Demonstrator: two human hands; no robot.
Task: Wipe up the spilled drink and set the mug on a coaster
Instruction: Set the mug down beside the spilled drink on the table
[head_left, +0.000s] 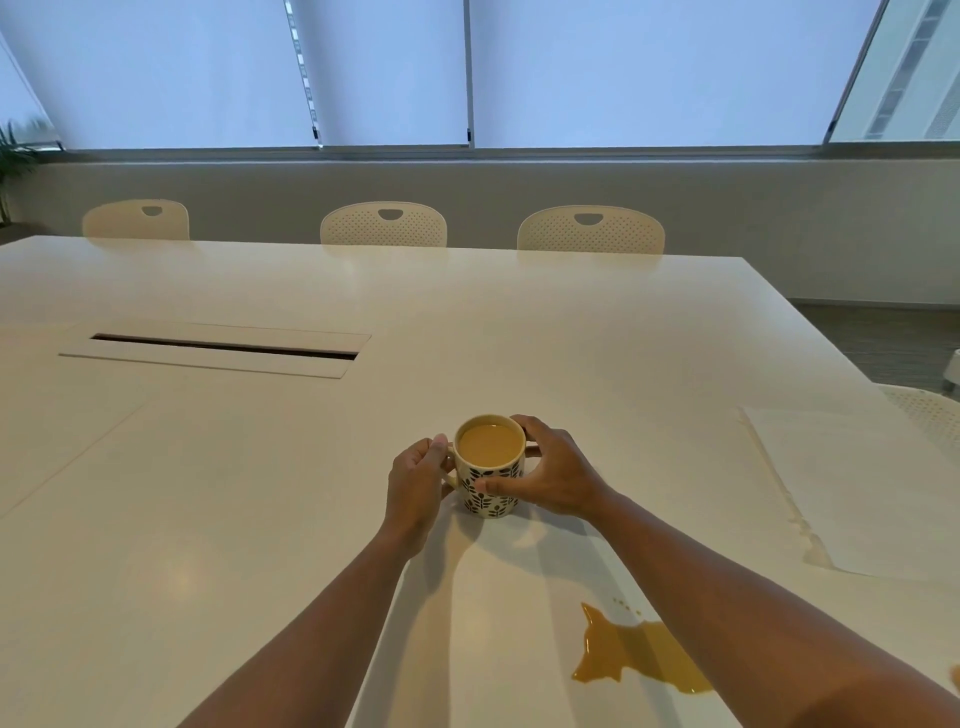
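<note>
A cream mug (490, 448) with a dark leaf pattern stands upright on the white table (260, 467), nearly full of a light brown drink. My left hand (418, 480) grips its handle on the left side. My right hand (550, 475) wraps round the mug's right side, thumb on the front. A brown puddle of spilled drink (631, 652) lies on the table near the front edge, partly under my right forearm. A white paper sheet (872, 488) lies flat at the right, with small droplets along its left edge. No coaster is in view.
A recessed cable slot (223, 347) sits in the table at the left. Three cream chairs (383, 224) stand along the far side, and part of another chair (930, 410) shows at the right edge. Windows with blinds fill the far wall.
</note>
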